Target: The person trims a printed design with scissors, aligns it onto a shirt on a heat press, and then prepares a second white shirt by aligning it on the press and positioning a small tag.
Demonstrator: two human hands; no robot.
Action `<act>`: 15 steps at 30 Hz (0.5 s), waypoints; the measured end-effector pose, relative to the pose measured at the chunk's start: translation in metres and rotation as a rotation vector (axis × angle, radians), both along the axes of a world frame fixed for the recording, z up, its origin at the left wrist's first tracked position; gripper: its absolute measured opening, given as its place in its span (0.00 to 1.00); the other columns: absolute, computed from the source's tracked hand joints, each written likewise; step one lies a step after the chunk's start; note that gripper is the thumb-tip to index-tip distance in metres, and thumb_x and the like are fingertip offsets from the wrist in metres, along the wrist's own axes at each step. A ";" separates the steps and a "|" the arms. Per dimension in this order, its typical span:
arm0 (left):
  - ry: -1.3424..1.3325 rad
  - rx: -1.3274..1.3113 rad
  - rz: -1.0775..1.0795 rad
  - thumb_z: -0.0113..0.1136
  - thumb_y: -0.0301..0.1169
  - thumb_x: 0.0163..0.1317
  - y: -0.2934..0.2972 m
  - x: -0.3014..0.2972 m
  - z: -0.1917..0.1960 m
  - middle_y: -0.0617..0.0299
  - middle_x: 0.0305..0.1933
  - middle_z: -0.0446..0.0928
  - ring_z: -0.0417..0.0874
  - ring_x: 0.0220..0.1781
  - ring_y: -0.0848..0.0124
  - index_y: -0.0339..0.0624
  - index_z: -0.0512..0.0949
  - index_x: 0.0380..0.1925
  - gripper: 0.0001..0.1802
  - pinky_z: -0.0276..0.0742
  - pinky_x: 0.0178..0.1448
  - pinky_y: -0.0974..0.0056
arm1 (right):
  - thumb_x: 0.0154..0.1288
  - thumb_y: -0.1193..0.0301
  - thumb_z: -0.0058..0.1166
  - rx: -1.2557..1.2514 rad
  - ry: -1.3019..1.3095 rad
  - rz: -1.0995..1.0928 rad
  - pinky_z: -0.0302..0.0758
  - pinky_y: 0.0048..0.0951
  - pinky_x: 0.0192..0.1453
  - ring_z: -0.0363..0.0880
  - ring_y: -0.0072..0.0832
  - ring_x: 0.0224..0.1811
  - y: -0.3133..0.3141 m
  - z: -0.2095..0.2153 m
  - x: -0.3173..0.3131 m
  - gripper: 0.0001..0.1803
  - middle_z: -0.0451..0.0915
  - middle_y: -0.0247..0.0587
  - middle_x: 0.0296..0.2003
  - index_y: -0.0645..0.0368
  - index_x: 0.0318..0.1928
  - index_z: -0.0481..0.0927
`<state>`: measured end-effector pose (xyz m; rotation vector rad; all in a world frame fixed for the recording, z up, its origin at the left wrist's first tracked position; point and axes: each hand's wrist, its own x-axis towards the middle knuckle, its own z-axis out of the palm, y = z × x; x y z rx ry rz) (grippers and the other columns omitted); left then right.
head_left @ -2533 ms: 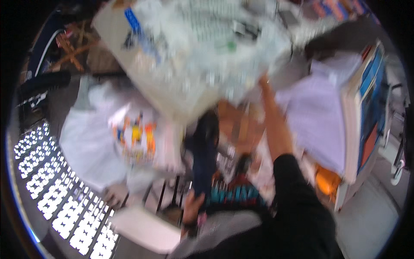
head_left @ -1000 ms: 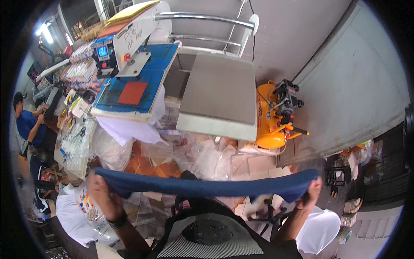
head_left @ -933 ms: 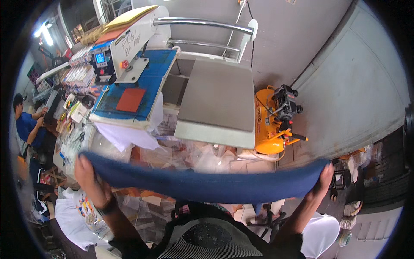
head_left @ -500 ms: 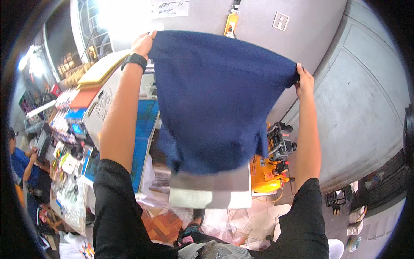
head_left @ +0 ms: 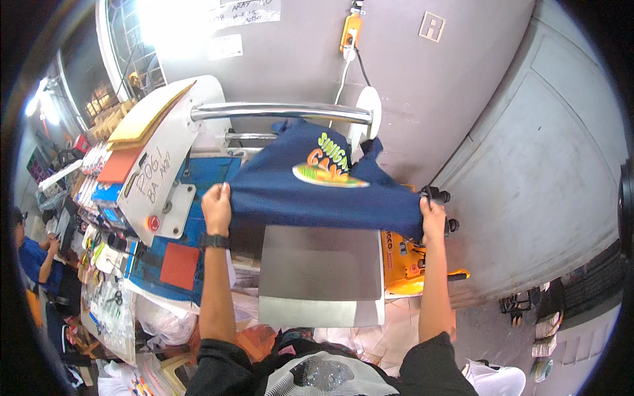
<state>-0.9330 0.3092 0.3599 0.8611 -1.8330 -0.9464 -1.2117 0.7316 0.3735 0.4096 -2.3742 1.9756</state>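
Observation:
A navy blue T-shirt is stretched between my two hands, its near hem pulled almost straight. A yellow, green and orange print shows on its far part. My left hand is closed on the hem's left end, and a black watch sits on that wrist. At the right end my right hand pinches the cloth. The shirt's far part reaches under the chrome bar of a heat press. Below the near hem lies the press's flat grey platen, its rear part hidden by the shirt.
Left stands the press's white side panel with a red knob. A reddish square pad lies on the blue surface. An orange machine is beside the platen at right. A person in blue is far left.
Both hands have come down and nearer from high up. The shirt, earlier hanging and covering the press, has swung away over the platen, and its print now shows.

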 end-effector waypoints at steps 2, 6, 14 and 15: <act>-0.100 -0.056 0.067 0.56 0.33 0.67 0.044 0.018 -0.024 0.47 0.23 0.76 0.75 0.25 0.63 0.28 0.76 0.27 0.16 0.69 0.34 0.56 | 0.69 0.61 0.58 0.223 0.116 -0.060 0.65 0.28 0.35 0.62 0.17 0.30 0.038 -0.048 0.009 0.20 0.68 0.25 0.25 0.66 0.28 0.74; -0.323 -0.017 0.171 0.56 0.33 0.64 0.099 0.060 -0.081 0.37 0.33 0.80 0.80 0.40 0.39 0.31 0.80 0.31 0.13 0.73 0.43 0.45 | 0.62 0.64 0.64 0.210 -0.046 -0.114 0.63 0.31 0.28 0.62 0.19 0.23 0.078 -0.113 0.043 0.21 0.68 0.31 0.17 0.68 0.22 0.74; -0.436 -0.084 0.267 0.57 0.35 0.64 0.135 0.124 -0.122 0.37 0.33 0.80 0.81 0.38 0.41 0.33 0.81 0.34 0.14 0.73 0.42 0.45 | 0.59 0.58 0.67 0.411 -0.114 -0.094 0.61 0.36 0.26 0.62 0.24 0.19 0.111 -0.147 0.106 0.27 0.66 0.37 0.13 0.69 0.18 0.73; -0.419 -0.096 0.268 0.57 0.34 0.64 0.136 0.132 -0.127 0.39 0.31 0.80 0.81 0.37 0.42 0.34 0.81 0.34 0.13 0.72 0.41 0.46 | 0.59 0.55 0.66 0.466 -0.071 -0.072 0.60 0.37 0.26 0.61 0.25 0.19 0.114 -0.147 0.113 0.29 0.65 0.37 0.14 0.69 0.18 0.71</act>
